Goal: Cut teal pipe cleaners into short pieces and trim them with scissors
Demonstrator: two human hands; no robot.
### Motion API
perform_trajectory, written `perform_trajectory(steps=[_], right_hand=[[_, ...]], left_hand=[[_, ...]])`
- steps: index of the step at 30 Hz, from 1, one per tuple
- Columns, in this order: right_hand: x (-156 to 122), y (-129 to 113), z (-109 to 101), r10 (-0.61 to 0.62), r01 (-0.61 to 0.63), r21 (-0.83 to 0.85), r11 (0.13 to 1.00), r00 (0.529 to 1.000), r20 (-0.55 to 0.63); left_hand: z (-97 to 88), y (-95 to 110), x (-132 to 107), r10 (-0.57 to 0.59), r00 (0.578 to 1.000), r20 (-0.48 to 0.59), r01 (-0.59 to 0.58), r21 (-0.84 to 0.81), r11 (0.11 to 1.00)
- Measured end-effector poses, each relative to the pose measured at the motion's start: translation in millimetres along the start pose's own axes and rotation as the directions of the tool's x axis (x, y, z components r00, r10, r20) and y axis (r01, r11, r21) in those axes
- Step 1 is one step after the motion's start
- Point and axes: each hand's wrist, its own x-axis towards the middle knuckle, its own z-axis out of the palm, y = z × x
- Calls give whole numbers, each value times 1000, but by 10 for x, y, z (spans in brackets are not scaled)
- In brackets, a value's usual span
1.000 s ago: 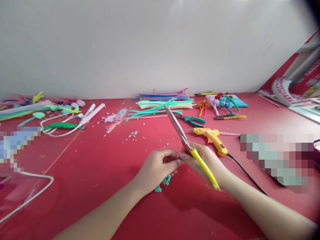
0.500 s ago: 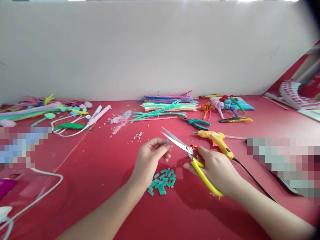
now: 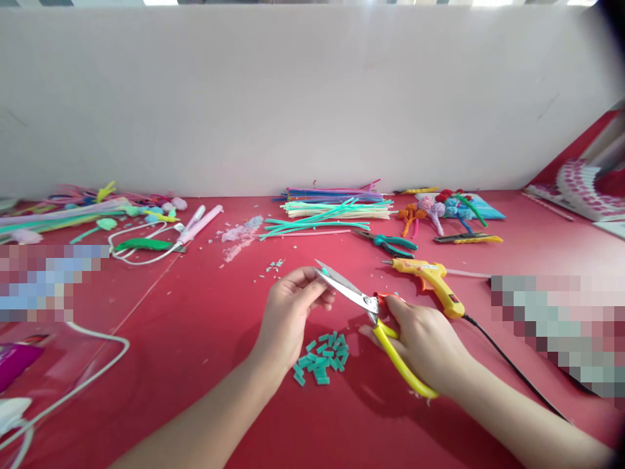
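In my right hand [image 3: 422, 339] is a pair of scissors [image 3: 354, 296] with yellow and red handles, the blades pointing up and left. Pinched between the thumb and fingers of my left hand [image 3: 293, 306] is a small green pipe cleaner piece [image 3: 324, 271], mostly hidden by the fingers. The scissor tips meet this piece at my left fingertips. Below, between my hands, lies a loose pile of short cut green pieces [image 3: 322, 358] on the red table [image 3: 234, 417].
Behind my hands lie bundled pipe cleaners [image 3: 336, 210], teal pliers [image 3: 390, 243] and a yellow glue gun [image 3: 432, 280] with a black cord. Fluffy scraps [image 3: 241, 234] and a pink hair-straightener-like tool [image 3: 199, 225] sit further left. A white cable [image 3: 110, 339] crosses the left side.
The scissor blades have come left and closed further, from beside the green piece onto it at my left fingertips. The whole view has shifted slightly; my left hand keeps its pinch.
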Motion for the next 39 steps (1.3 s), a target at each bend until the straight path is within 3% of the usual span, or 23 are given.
perform_trajectory(steps=[20,28,32,35,39], right_hand=[[-7,28,41,-26,24,-52,998,999,-46],[46,45,7,35,-38,-53,998,998,-52],[111,22,-63,132,-130,53,990,991,-29],[140,-11,-98,152,-147,245,958,988,-4],[142,-88,-188,116,-153,615,773,988,99]], left_hand=[[-8,-11,8,-10,1000,-8,10,-31,999],[-13,-3,7,-18,1000,-5,18,-14,1000],[-9,-36,-3,-95,993,67,95,4,996],[20,-67,-21,-191,965,180,185,51,981],[83,-87,-59,-287,906,310,246,163,955]])
